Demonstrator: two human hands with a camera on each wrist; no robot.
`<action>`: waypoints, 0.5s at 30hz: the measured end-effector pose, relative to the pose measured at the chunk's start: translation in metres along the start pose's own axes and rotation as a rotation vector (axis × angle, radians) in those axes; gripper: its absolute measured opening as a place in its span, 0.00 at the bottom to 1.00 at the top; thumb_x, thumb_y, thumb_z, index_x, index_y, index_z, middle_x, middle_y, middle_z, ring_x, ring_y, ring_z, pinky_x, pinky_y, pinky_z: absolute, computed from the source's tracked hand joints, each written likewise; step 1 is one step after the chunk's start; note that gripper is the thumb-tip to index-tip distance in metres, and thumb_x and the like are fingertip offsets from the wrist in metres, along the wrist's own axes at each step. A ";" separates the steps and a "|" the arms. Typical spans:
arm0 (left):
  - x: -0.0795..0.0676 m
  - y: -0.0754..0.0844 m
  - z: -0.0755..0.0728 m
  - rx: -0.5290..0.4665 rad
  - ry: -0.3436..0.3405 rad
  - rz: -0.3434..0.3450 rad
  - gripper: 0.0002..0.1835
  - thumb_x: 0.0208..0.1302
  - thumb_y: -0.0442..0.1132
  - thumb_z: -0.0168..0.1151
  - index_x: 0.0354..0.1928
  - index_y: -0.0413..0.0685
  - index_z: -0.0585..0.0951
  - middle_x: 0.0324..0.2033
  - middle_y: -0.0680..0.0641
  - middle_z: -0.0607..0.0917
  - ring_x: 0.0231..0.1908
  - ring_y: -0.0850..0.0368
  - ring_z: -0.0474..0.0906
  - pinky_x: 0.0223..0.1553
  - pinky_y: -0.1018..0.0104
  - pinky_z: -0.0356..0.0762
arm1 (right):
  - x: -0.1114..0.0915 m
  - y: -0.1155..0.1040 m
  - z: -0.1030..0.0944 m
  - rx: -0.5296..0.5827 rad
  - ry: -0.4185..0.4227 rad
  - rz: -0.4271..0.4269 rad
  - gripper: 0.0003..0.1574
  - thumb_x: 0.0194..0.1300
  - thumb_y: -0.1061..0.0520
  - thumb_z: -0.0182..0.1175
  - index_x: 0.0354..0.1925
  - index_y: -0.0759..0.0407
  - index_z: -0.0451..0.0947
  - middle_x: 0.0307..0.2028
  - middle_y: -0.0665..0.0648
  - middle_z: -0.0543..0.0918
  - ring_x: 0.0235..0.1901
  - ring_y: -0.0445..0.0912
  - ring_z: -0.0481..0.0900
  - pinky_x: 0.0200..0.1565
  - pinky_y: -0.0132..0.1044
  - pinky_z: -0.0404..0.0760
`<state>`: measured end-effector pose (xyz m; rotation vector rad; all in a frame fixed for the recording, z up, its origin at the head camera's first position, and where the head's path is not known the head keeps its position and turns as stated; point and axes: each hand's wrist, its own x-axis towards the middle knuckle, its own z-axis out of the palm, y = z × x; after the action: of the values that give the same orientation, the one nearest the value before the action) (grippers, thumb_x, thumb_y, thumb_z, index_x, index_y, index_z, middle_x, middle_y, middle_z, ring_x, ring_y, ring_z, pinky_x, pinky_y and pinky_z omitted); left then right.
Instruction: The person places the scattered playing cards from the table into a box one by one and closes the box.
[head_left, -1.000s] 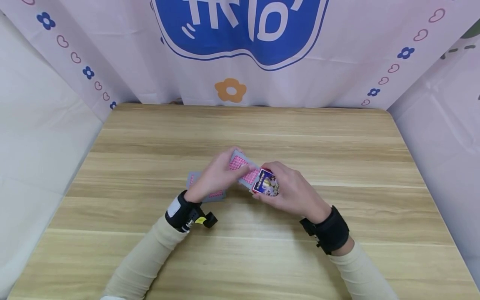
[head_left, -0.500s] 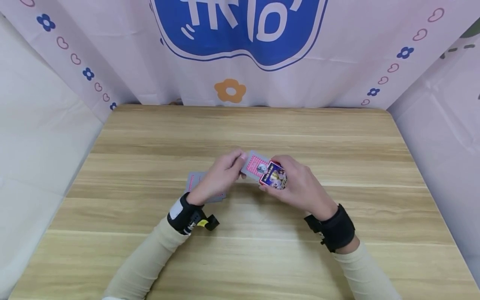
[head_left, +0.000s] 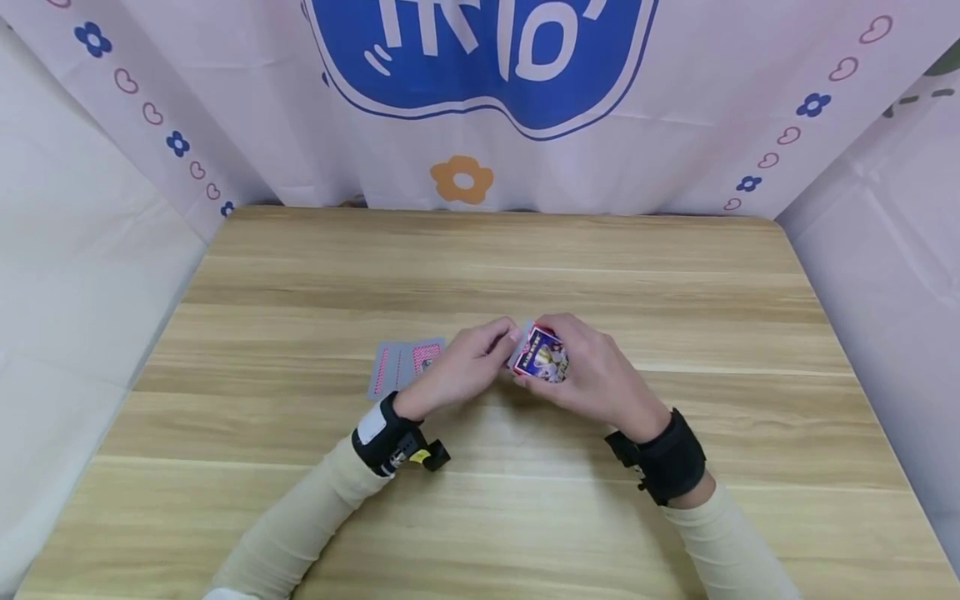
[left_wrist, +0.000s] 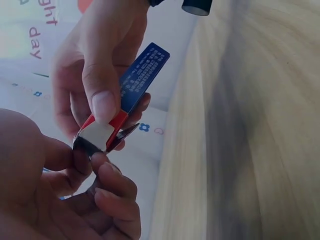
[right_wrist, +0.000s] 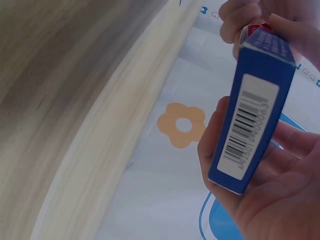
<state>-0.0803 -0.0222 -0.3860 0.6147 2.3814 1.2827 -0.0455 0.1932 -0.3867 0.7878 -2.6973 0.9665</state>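
Observation:
My right hand (head_left: 600, 379) grips a small blue card box (head_left: 545, 355) with a cartoon picture on its front. Its red-edged open end faces my left hand (head_left: 474, 362). A thin strip of a grey-bordered playing card (head_left: 521, 346) sticks out there, and the left thumb and fingers pinch it. In the left wrist view the left fingertips are right at the mouth of the box (left_wrist: 140, 80), beside a pale flap (left_wrist: 98, 135). The right wrist view shows the box's barcode end (right_wrist: 247, 125), held between right thumb and fingers. Most of the card is hidden inside the box.
Several playing cards (head_left: 390, 371) with red-patterned backs lie overlapping on the wooden table (head_left: 300, 275), left of the hands and partly behind the left forearm. A white printed curtain (head_left: 600, 175) hangs along the table's back edge. Each wrist wears a black strap (head_left: 667, 462) with a camera.
The playing card, which stuck far out of the box a second ago, has slid almost fully into it. My left hand has moved right, up to the box, uncovering more of the cards on the table.

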 end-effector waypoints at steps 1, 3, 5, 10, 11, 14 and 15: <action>0.000 0.000 0.001 0.008 -0.004 -0.005 0.14 0.86 0.48 0.45 0.45 0.53 0.78 0.31 0.51 0.78 0.29 0.57 0.70 0.30 0.66 0.68 | 0.000 0.000 0.000 0.001 0.001 -0.002 0.42 0.57 0.46 0.81 0.61 0.64 0.75 0.53 0.60 0.85 0.41 0.47 0.85 0.41 0.39 0.87; 0.000 -0.001 0.003 0.015 -0.016 -0.017 0.13 0.86 0.48 0.45 0.46 0.52 0.77 0.31 0.51 0.78 0.28 0.58 0.70 0.29 0.67 0.67 | 0.000 0.000 0.001 0.004 0.002 -0.005 0.41 0.57 0.47 0.80 0.60 0.64 0.75 0.52 0.60 0.85 0.41 0.47 0.85 0.41 0.39 0.87; 0.001 -0.002 0.004 0.016 -0.036 -0.024 0.13 0.86 0.48 0.44 0.48 0.51 0.77 0.31 0.50 0.78 0.27 0.57 0.69 0.28 0.68 0.67 | -0.001 0.000 0.002 0.004 0.002 -0.007 0.41 0.57 0.46 0.80 0.60 0.64 0.75 0.52 0.60 0.85 0.42 0.47 0.85 0.41 0.38 0.87; 0.003 -0.010 -0.012 0.084 -0.059 -0.010 0.17 0.86 0.51 0.43 0.52 0.47 0.76 0.31 0.49 0.76 0.27 0.57 0.69 0.28 0.66 0.68 | 0.000 -0.001 0.000 -0.013 -0.002 0.004 0.43 0.58 0.44 0.80 0.61 0.65 0.75 0.52 0.61 0.85 0.41 0.47 0.85 0.41 0.39 0.87; 0.003 -0.012 -0.018 0.125 -0.053 -0.005 0.17 0.86 0.51 0.45 0.52 0.47 0.77 0.31 0.49 0.77 0.27 0.57 0.70 0.29 0.65 0.69 | 0.000 -0.001 0.000 -0.017 -0.004 0.009 0.44 0.57 0.44 0.80 0.62 0.65 0.75 0.52 0.61 0.85 0.41 0.47 0.85 0.41 0.39 0.87; 0.002 -0.018 -0.037 0.261 -0.032 -0.029 0.14 0.82 0.50 0.53 0.50 0.47 0.78 0.33 0.49 0.79 0.30 0.56 0.74 0.32 0.63 0.73 | 0.000 -0.002 -0.002 -0.022 -0.012 0.031 0.45 0.57 0.43 0.81 0.63 0.64 0.74 0.53 0.60 0.85 0.42 0.48 0.85 0.42 0.41 0.87; 0.001 -0.020 -0.044 0.308 -0.036 -0.045 0.13 0.81 0.50 0.56 0.49 0.47 0.78 0.35 0.48 0.81 0.31 0.56 0.76 0.33 0.63 0.74 | 0.000 -0.002 -0.002 -0.019 -0.018 0.038 0.45 0.56 0.44 0.81 0.63 0.63 0.74 0.53 0.60 0.85 0.42 0.48 0.85 0.42 0.41 0.88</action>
<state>-0.1075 -0.0616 -0.3807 0.6602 2.5674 0.8847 -0.0447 0.1928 -0.3836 0.7481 -2.7416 0.9444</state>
